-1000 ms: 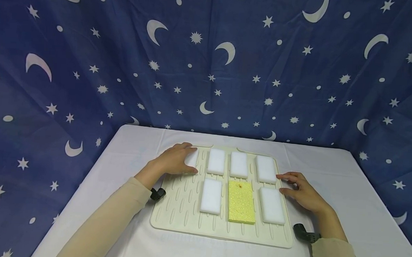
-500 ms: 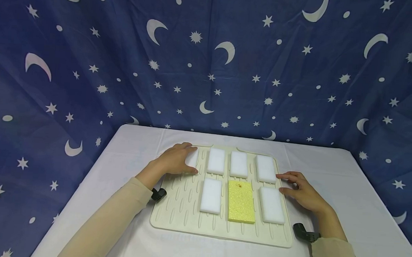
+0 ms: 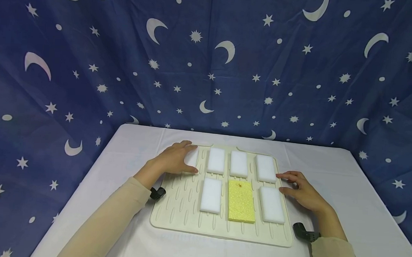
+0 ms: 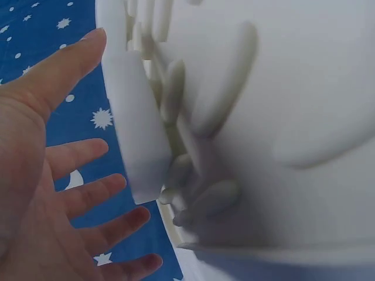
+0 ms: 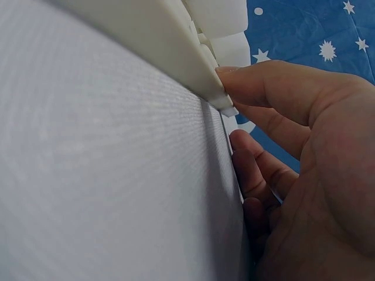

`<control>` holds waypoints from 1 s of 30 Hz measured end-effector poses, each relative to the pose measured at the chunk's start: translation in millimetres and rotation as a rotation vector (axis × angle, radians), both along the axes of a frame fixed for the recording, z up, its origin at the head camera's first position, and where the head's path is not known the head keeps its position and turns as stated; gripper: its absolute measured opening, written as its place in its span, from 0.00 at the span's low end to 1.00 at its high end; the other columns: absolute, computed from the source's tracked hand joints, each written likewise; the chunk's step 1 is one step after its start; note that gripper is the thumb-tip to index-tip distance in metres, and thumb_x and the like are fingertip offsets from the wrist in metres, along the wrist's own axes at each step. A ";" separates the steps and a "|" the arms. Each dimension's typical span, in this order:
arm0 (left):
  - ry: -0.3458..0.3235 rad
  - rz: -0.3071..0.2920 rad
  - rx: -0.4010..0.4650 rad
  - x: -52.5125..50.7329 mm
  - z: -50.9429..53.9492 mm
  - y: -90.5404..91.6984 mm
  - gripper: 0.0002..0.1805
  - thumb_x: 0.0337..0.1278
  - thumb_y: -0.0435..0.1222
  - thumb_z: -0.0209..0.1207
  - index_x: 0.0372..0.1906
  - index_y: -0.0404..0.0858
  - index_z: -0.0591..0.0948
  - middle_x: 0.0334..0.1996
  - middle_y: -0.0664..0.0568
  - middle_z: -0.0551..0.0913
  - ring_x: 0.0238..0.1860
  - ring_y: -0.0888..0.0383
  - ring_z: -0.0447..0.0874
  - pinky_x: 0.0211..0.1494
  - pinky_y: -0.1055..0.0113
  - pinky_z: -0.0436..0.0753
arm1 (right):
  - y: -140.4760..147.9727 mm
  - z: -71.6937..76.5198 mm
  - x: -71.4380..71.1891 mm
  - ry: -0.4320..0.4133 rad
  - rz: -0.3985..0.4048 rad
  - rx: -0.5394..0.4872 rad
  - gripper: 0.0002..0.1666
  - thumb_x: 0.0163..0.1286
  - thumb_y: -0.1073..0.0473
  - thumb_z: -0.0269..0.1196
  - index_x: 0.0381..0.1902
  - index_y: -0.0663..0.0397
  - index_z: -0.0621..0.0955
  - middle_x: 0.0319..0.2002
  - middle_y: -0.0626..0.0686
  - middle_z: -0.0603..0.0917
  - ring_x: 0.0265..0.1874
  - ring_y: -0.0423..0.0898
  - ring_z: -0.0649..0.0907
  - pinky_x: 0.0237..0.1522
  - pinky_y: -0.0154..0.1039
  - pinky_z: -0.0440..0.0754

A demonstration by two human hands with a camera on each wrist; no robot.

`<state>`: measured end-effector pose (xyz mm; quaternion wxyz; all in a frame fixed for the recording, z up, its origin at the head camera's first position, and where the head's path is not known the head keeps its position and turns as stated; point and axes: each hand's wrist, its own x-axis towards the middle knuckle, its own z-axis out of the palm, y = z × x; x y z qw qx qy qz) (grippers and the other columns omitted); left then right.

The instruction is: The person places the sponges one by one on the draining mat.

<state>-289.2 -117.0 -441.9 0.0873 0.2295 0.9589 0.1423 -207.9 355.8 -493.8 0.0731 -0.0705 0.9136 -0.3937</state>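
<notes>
Spread fingers of my left hand (image 3: pixel 173 158) hover around the back-left white sponge (image 3: pixel 191 157), partly hiding it. In the left wrist view the thumb is near the top of that sponge (image 4: pixel 137 129), while the other fingers lie beside it. My right hand (image 3: pixel 303 192) rests at the right edge of a cream ribbed mat (image 3: pixel 178 204), fingers loosely bent. In the right wrist view its thumb touches or nearly touches the mat's rim (image 5: pixel 181 58). A yellow sponge (image 3: pixel 241 201) lies among the white ones on the mat.
Three more white sponges, one of them the back-right sponge (image 3: pixel 265 168), continue the back row. In the front row, white sponges (image 3: pixel 211 196) flank the yellow one. A white cloth (image 3: pixel 354 211) covers the table. Behind hangs a blue curtain (image 3: pixel 181 58) with moons and stars.
</notes>
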 end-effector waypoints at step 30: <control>0.012 0.063 0.162 15.9 7.5 -41.1 0.51 0.63 0.62 0.64 0.82 0.44 0.59 0.82 0.42 0.57 0.81 0.37 0.55 0.79 0.36 0.60 | 1.9 2.0 -1.4 0.026 -0.043 0.041 0.33 0.75 0.43 0.63 0.72 0.50 0.76 0.68 0.62 0.70 0.62 0.59 0.73 0.60 0.57 0.72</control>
